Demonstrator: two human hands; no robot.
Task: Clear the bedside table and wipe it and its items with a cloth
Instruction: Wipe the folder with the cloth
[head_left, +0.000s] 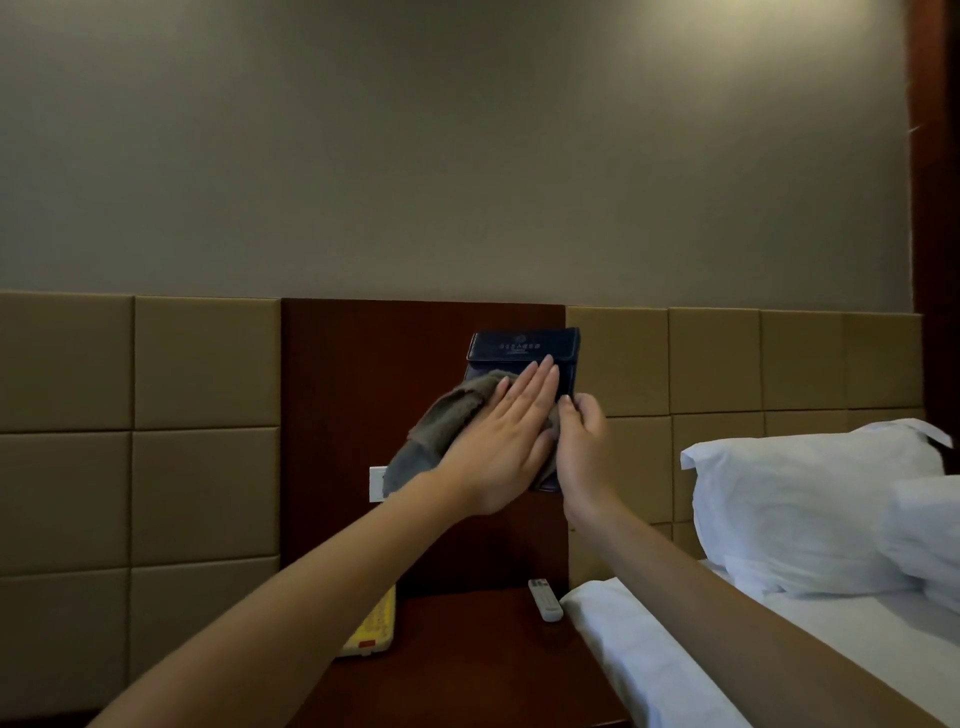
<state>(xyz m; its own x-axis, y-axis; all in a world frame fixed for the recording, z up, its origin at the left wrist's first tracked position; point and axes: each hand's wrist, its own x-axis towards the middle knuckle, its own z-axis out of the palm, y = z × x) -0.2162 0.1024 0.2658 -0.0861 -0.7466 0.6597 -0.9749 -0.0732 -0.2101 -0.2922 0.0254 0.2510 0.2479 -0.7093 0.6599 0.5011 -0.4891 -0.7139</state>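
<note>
While the dark navy leather-look case (519, 347) is held up in front of a dark wood wall panel (374, 384), well above the tabletop (467, 654), its flap lies closed and its contents cannot be seen. The right hand (584, 449) grips the case by its right edge, fingers (586, 410) curled round that edge. The left hand (506, 436) lies flat on the front, fingers (540, 379) straight and together, pressing a grey, fluffy cloth (441, 421) against it; the fingertips reach past the cloth onto the smooth face just under the flap, and the rest of the cloth hangs in soft folds to the left. Below, the dark brown wooden tabletop carries a slim white remote control (545, 600) near the bed and a flat yellow keyed object (371, 631) at its left edge. A bed with white sheets (649, 654) and plump white pillows (805, 509) stands just beside it.
</note>
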